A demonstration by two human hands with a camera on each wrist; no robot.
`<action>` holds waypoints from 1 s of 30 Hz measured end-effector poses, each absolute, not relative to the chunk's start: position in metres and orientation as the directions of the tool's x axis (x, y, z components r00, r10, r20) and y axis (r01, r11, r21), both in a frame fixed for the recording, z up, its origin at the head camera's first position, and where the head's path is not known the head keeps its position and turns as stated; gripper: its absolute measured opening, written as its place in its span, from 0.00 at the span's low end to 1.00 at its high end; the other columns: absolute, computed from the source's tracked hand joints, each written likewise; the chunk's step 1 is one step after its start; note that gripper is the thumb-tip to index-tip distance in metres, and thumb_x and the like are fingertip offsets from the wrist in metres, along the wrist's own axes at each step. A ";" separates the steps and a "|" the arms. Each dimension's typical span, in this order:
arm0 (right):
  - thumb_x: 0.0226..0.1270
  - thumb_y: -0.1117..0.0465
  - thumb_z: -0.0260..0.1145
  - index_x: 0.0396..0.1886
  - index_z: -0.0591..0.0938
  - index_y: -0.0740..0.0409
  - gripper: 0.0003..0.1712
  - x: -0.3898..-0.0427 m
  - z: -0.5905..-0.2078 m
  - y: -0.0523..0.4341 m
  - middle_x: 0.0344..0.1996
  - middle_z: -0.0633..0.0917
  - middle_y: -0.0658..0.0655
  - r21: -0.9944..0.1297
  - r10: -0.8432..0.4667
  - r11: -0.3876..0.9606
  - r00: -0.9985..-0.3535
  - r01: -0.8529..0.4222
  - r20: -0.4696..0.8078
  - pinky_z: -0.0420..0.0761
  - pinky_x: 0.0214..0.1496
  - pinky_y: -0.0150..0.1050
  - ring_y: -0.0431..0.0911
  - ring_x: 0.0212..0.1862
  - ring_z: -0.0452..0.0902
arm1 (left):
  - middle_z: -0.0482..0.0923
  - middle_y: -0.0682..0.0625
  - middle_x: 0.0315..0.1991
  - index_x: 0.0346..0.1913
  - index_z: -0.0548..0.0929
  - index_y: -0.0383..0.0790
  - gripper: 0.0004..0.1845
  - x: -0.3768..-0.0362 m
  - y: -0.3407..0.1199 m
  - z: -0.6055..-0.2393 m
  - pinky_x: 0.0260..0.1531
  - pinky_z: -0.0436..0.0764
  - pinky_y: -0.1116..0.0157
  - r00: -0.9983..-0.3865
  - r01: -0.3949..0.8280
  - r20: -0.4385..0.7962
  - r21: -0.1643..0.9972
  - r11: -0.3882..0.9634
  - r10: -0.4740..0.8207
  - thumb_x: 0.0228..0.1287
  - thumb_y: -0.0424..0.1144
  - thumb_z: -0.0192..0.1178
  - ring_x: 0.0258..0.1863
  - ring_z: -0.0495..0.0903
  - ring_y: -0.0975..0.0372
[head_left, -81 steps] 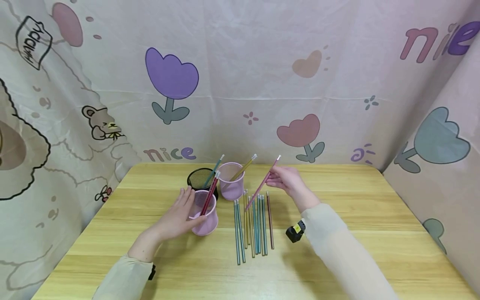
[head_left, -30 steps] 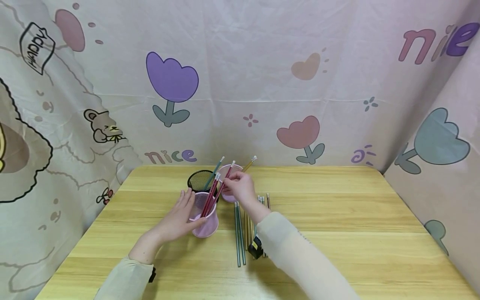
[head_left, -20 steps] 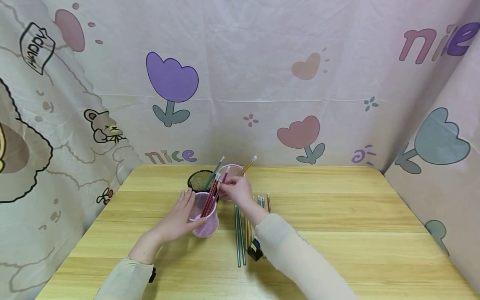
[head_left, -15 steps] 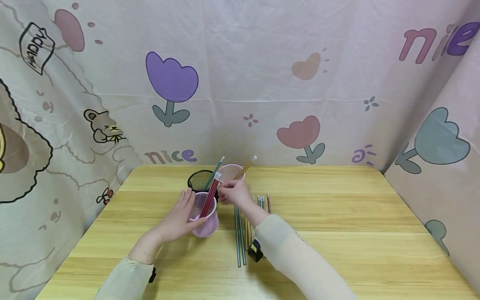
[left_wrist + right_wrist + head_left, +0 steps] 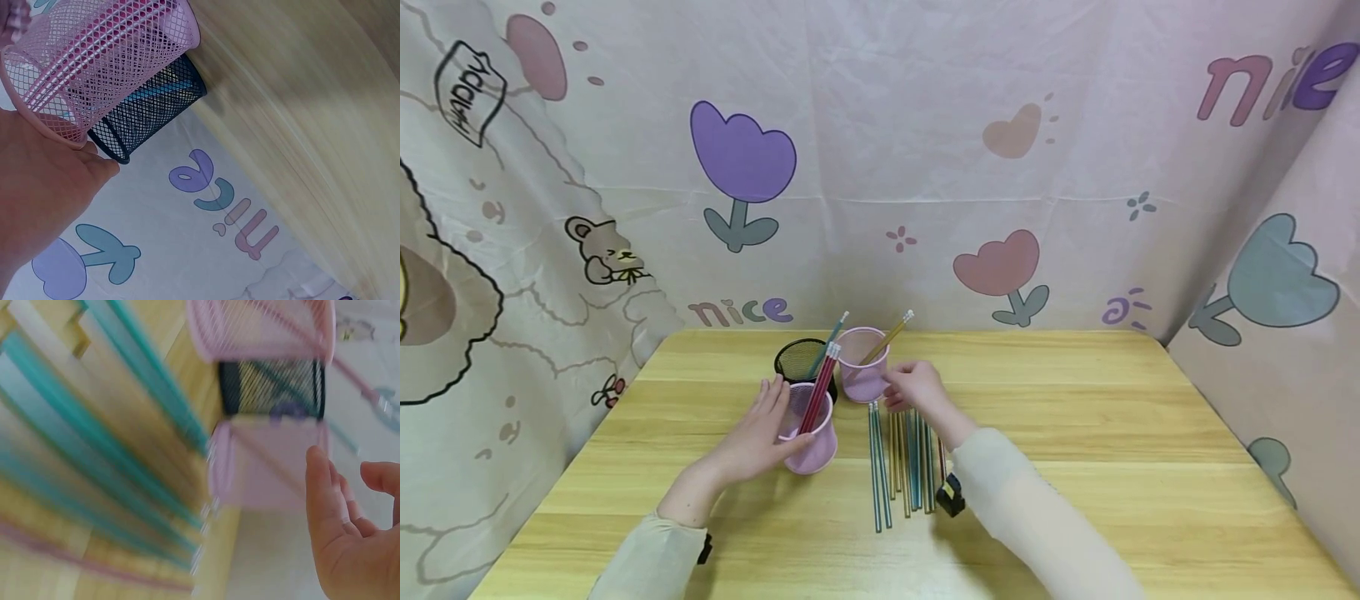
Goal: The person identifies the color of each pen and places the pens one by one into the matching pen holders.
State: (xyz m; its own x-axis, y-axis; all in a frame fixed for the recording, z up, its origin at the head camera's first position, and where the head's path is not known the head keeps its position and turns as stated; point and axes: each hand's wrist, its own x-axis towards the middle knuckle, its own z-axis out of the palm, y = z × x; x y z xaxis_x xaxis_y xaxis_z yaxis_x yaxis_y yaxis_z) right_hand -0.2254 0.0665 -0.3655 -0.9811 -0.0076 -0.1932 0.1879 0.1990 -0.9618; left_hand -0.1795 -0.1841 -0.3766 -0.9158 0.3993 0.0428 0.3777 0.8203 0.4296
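While left hand (image 5: pixel 758 433) holds pink mesh cup (image 5: pixel 808 429), red pencils (image 5: pixel 818 390) lean inside.

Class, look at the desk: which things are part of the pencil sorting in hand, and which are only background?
In use: near pink mesh cup held by left hand; red pencils inside it; far pink mesh cup; black mesh cup; pencils on the table; right hand.

Background: wooden table; tulip backdrop.
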 end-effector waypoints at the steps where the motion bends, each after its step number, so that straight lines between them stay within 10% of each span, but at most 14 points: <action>1: 0.65 0.62 0.59 0.43 0.78 0.75 0.17 -0.226 -0.367 0.074 0.34 0.84 0.74 -0.957 0.002 0.209 -0.978 0.203 -0.207 0.86 0.33 0.42 0.46 0.22 0.82 | 0.36 0.29 0.72 0.69 0.47 0.21 0.51 -0.179 -0.184 -0.376 0.68 0.47 0.41 -0.916 0.378 0.044 0.430 0.820 0.399 0.62 0.60 0.53 0.71 0.36 0.35; 11: 0.65 0.59 0.59 0.47 0.77 0.75 0.22 -0.227 -0.390 0.135 0.33 0.84 0.71 -0.883 0.070 0.366 -0.955 0.293 -0.288 0.86 0.33 0.40 0.46 0.24 0.81 | 0.36 0.30 0.73 0.70 0.47 0.22 0.51 -0.180 -0.185 -0.377 0.69 0.47 0.41 -0.918 0.371 0.039 0.433 0.822 0.394 0.62 0.61 0.53 0.71 0.37 0.35; 30: 0.59 0.61 0.66 0.20 0.78 0.68 0.14 -0.226 -0.416 0.148 0.09 0.76 0.53 -0.758 0.099 0.561 -0.936 0.333 -0.337 0.81 0.19 0.34 0.41 0.12 0.72 | 0.35 0.29 0.73 0.69 0.46 0.21 0.51 -0.179 -0.185 -0.378 0.69 0.46 0.41 -0.915 0.380 0.045 0.432 0.818 0.401 0.62 0.60 0.53 0.71 0.35 0.36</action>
